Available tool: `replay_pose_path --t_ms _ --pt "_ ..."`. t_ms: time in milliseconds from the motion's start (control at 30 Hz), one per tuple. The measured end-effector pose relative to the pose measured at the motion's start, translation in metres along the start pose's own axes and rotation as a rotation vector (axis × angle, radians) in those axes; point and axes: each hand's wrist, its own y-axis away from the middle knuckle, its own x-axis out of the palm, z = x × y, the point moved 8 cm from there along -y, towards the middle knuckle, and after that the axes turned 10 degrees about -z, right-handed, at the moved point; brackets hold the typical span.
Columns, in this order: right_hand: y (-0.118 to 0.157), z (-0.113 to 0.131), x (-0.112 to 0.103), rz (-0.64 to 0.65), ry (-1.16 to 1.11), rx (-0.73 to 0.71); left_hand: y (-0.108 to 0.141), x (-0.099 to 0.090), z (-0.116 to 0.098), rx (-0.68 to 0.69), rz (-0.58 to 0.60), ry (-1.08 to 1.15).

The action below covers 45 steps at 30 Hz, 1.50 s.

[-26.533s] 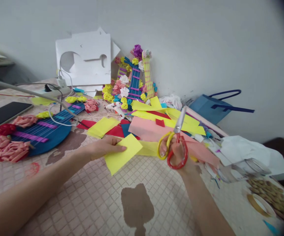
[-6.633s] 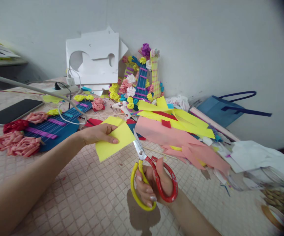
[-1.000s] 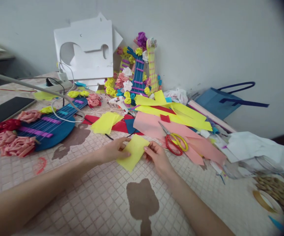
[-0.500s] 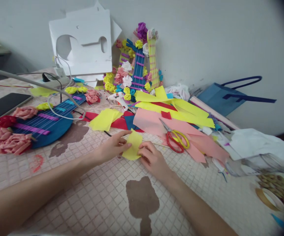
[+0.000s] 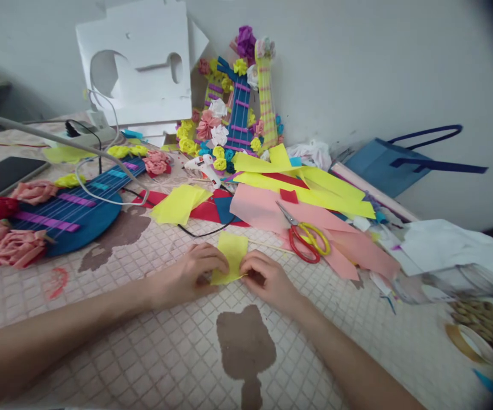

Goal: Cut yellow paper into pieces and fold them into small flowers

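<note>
A small piece of yellow crepe paper is held just above the patterned tabletop, between my two hands. My left hand pinches its left lower side with curled fingers. On the other side, my right hand grips the lower right edge between thumb and fingers. Behind the paper runs a thin wooden stick, partly hidden by my right hand. Scissors with red and yellow handles rest on pink paper to the right. More yellow squares lie stacked beyond my left hand.
A blue paper guitar with flowers lies at left, beside a phone. A glue gun stands behind. Yellow strips pile up at right. Decorated guitars lean on the wall. A tape roll sits at far right.
My left hand has moved down the paper's left side, from its upper edge to near the bottom. My right hand stays at the lower right edge. The view has shifted slightly.
</note>
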Motion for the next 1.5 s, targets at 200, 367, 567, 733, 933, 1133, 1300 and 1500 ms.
replay_pose_path --t_ms 200,367,567,733,933,1133,1300,1500 --pt "0.004 0.006 0.001 0.133 0.045 -0.014 0.001 -0.003 0.005 -0.01 -0.015 0.029" --pt "0.006 0.012 0.003 0.211 0.057 -0.047 0.004 -0.005 0.01 -0.062 0.01 0.054" --pt "0.001 0.008 0.003 0.142 0.063 0.077 -0.001 -0.004 0.008 -0.041 0.018 0.1" --pt "0.001 0.004 0.006 0.082 0.085 0.153 -0.011 0.0 0.01 -0.14 -0.008 0.021" --pt "0.003 0.004 0.008 0.033 0.131 0.181 -0.016 0.003 0.011 -0.177 -0.019 -0.019" --pt "0.002 0.002 0.01 0.007 0.182 0.164 -0.014 0.004 0.014 -0.2 -0.014 -0.017" --pt "0.002 0.003 0.011 -0.022 0.203 0.15 -0.013 0.007 0.015 -0.213 -0.039 -0.049" --pt "0.002 0.003 0.011 -0.021 0.201 0.154 -0.014 0.004 0.015 -0.216 -0.046 -0.002"
